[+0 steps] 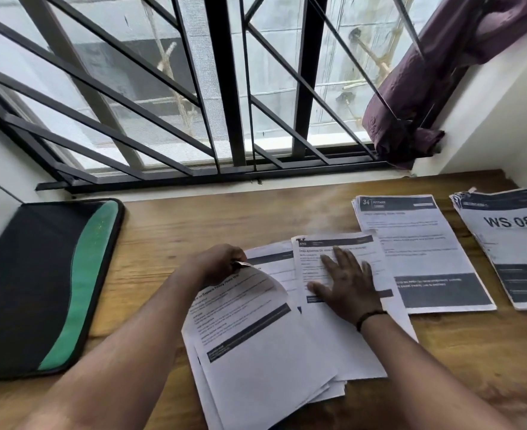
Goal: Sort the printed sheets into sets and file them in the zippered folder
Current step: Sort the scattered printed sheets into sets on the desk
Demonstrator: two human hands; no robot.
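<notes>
A curled sheet (243, 308) is pinched by the left hand (215, 263); the right hand (346, 283) is spread flat on a sheet lying lengthwise away (346, 305) on the wooden surface (169, 231) below a barred window (225, 88).

One wide-angle head view looks forward and down, close over the tabletop (169, 231) in the lower frame, facing the barred window (225, 88) above.

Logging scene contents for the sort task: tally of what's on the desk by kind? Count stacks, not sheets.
Paper stacks: 4. The loose pile under the left hand, the pile under the right hand, the "34" stack, the "WS 08" stack.
Zippered folder: 1, black and green, at the left of the wooden desk.
Total: 5. Sheets per stack cannot be counted.
</notes>
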